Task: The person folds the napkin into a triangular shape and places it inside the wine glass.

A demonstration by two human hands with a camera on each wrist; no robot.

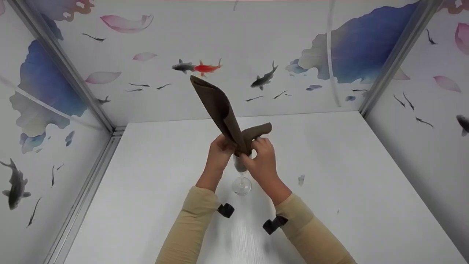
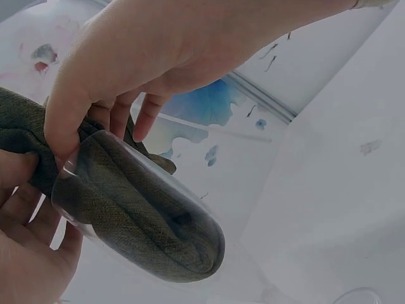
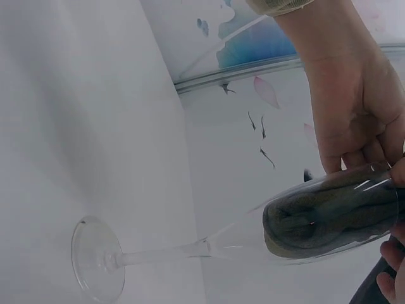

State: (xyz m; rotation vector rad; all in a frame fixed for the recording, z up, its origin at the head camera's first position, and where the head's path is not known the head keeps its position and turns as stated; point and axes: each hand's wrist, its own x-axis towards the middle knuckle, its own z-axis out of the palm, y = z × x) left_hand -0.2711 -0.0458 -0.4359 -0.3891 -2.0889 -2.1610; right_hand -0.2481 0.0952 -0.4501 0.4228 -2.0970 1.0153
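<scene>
A brown cloth napkin (image 1: pixel 220 106) is folded, its lower end inside a clear stemmed glass (image 1: pixel 242 185). One tall rolled part leans up to the left, and a shorter roll curls to the right. At the rim, my left hand (image 1: pixel 219 156) pinches the cloth on the left side. My right hand (image 1: pixel 264 161) grips the cloth at the base of the short roll, its thumb at the rim. Through the glass bowl (image 3: pixel 316 215), the right wrist view shows the rounded cloth end above the stem. The left wrist view has the right hand (image 2: pixel 145 57) across the rim.
The glass's round foot (image 3: pixel 98 259) stands on the white table (image 1: pixel 154 176). Painted panels with fish and petals (image 1: pixel 220 36) enclose the back and sides. A small grey mark (image 1: pixel 301 180) lies on the table to the right. Black wrist cameras (image 1: pixel 226 210) sit below both hands.
</scene>
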